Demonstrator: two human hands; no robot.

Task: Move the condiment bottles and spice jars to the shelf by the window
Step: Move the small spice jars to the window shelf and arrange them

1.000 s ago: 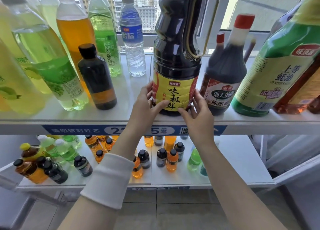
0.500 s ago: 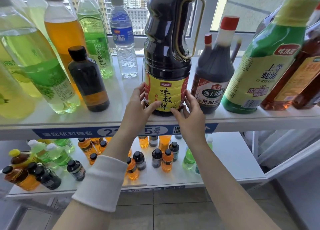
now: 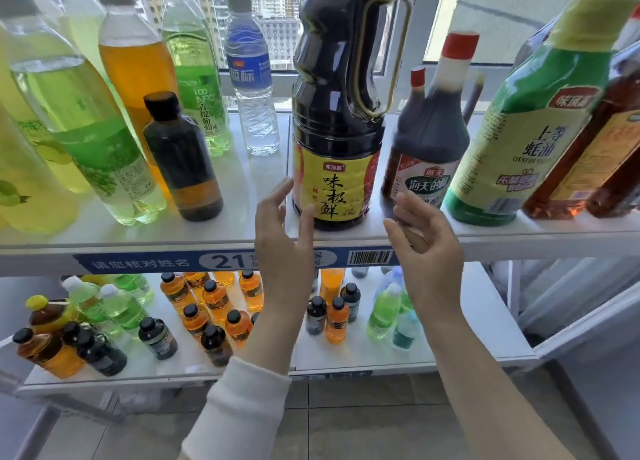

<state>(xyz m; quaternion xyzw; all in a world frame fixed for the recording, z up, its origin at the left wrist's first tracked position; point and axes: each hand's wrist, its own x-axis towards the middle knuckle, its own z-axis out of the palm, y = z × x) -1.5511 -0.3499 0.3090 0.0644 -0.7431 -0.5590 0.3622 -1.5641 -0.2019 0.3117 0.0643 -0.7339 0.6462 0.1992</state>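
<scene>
A large dark soy sauce jug with a yellow label and a handle stands upright on the white top shelf by the window. My left hand hovers just left of its base, fingers spread, thumb close to the label. My right hand is open a little to the right of the jug, in front of a dark vinegar bottle with a red cap. A green oyster sauce bottle and an amber bottle stand further right.
Tall green and orange drink bottles, a small dark bottle and a water bottle fill the shelf's left half. The lower shelf holds several small bottles. Grey floor tiles lie below.
Both hands have let go of the soy sauce jug's base and drawn back and apart. The jug stands on its own on the shelf.
</scene>
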